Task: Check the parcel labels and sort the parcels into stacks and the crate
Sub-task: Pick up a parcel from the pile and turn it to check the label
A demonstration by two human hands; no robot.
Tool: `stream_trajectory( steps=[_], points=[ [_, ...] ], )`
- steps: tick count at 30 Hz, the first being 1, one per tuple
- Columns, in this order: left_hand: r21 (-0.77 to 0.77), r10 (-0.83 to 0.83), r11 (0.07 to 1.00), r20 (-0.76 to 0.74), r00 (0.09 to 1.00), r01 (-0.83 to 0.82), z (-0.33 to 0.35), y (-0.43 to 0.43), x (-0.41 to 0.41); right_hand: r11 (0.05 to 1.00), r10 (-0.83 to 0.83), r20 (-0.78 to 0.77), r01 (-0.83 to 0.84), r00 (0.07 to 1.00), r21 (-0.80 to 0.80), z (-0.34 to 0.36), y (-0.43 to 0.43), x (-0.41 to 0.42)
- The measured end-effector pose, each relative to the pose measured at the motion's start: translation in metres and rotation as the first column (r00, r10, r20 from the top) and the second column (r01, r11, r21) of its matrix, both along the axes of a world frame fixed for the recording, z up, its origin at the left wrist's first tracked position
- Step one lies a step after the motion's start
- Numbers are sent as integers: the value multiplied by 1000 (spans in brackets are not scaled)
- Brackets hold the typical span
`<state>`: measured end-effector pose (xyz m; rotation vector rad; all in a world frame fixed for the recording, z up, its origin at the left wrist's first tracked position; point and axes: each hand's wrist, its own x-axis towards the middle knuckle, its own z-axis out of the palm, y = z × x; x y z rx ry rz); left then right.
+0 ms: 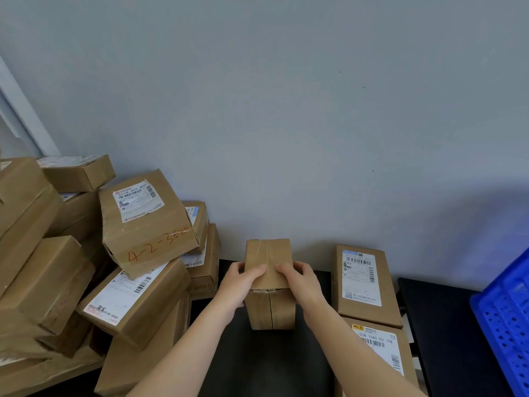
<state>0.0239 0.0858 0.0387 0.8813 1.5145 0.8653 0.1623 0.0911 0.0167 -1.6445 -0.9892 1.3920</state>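
A small taped cardboard parcel (268, 255) stands upright in front of me over the black table (257, 362); no label shows on the faces toward me. My left hand (237, 282) grips its left side with the thumb across the top face. My right hand (300, 280) grips its right side the same way. To the right lies a stack of two labelled parcels: the upper one (365, 285) has a white label facing up, and the lower one (378, 348) a yellow-marked label. A blue plastic crate (506, 316) sits at the far right edge.
A jumbled pile of cardboard parcels fills the left side, topped by a tilted box (146, 222) marked "4-2-3528" in red. A plain grey wall (286, 110) rises right behind the table. A second dark surface (440, 325) lies between the stack and the crate.
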Motion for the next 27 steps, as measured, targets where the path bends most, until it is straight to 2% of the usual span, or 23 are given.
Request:
stream_trajectory(
  steps=[9, 27],
  points=[
    [-25, 33, 999, 76, 997, -31, -2, 8, -3, 999, 35, 22, -36, 999, 40, 3, 9, -3],
    [-10, 18, 1000, 62, 998, -18, -2, 6, -1, 997, 58, 46, -60, 997, 46, 7, 9, -3]
  ],
)
